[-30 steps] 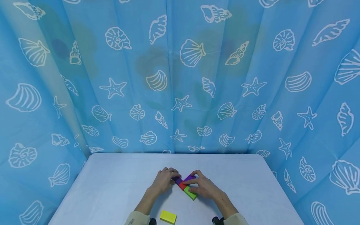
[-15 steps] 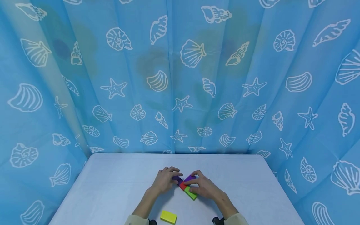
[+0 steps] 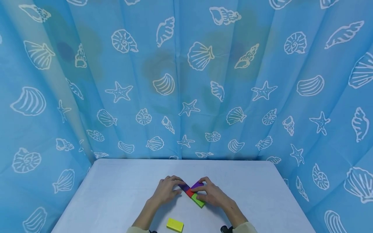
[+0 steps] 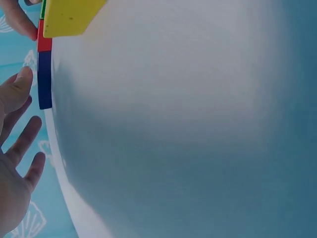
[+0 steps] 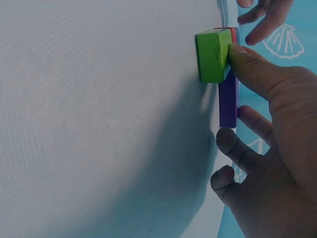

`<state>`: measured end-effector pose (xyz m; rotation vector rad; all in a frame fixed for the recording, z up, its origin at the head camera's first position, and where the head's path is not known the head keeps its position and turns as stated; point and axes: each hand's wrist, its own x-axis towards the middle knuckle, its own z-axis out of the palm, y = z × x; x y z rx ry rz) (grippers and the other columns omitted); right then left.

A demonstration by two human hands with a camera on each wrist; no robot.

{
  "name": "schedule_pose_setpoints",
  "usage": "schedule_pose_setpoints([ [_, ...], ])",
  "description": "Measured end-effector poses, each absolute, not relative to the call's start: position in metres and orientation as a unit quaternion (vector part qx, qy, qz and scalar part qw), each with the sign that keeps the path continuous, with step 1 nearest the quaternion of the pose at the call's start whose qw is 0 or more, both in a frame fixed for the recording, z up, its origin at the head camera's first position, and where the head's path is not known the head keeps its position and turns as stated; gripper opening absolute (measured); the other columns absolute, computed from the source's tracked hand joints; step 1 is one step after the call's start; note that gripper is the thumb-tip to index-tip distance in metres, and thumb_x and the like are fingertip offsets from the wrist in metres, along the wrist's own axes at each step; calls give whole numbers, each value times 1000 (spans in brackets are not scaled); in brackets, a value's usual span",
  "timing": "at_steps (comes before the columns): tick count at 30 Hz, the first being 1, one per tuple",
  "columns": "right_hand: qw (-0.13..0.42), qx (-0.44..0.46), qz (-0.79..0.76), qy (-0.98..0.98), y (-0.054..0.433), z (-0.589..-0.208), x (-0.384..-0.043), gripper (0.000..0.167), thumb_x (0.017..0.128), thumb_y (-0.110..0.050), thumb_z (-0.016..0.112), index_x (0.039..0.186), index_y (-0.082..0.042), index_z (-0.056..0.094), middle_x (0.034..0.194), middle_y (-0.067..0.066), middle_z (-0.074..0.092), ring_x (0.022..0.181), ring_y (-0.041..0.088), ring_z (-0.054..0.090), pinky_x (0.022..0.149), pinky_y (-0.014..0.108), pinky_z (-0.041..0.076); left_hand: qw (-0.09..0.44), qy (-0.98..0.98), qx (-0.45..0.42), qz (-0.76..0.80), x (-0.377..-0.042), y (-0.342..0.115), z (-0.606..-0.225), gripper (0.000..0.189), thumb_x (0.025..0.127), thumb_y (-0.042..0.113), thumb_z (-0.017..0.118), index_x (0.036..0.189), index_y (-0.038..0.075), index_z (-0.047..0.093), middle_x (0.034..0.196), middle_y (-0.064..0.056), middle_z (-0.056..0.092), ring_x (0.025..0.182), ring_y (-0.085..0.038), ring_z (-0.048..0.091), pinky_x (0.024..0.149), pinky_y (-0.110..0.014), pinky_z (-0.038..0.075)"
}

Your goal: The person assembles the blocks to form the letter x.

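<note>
In the head view, a dark blue block [image 3: 184,187], a red block [image 3: 189,193] and a green block [image 3: 198,201] form a slanted row on the table. A purple block [image 3: 197,184] branches off at the red one. My left hand [image 3: 165,191] is beside the dark blue block; the left wrist view shows its fingers spread, with a gap between thumb and block. My right hand [image 3: 215,195] holds the purple block with bent fingers, its index fingertip at the red block. In the right wrist view its thumb [image 5: 247,62] rests against the green block.
A yellow block [image 3: 175,225] lies apart near the front of the white-covered table [image 3: 116,197]. Blue curtains [image 3: 180,81] with a shell print stand behind the table and along both sides.
My left hand has drawn back slightly to the left from the dark blue block, after moving a little right. My right hand and the blocks look almost unmoved.
</note>
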<state>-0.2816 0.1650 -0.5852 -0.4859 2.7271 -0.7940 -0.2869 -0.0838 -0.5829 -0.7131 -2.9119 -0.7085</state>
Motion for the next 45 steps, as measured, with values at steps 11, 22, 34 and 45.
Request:
schedule_pose_setpoints([
  [11,130,-171,-279,936,166,-587,-283,32,91,-36,74,121,-47,71,141,4,43,124,33,51,98,62,46,8,-949,-212,-234,-285,-87,-584,33,88,27,79,120,31,73,125,7,66,118,-21,56,98,-51,42],
  [22,128,-171,-278,937,166,-584,-282,32,91,-36,73,121,-46,71,141,5,44,123,33,53,97,62,47,-15,-944,-213,-250,-279,-85,-581,31,88,29,78,119,32,73,124,6,66,120,-22,56,100,-53,41],
  [34,135,-167,-278,936,165,-583,-281,30,91,-36,74,120,-43,72,141,6,44,124,34,52,96,62,47,-30,-941,-227,-249,-274,-88,-579,29,87,39,78,116,37,73,123,10,67,120,-20,57,98,-51,42],
  [45,127,-166,-272,939,164,-583,-281,31,91,-34,74,120,-45,72,138,4,45,120,32,53,96,62,47,-60,-940,-228,-246,-269,-90,-578,31,85,46,77,115,37,73,120,12,67,120,-21,57,100,-52,42],
])
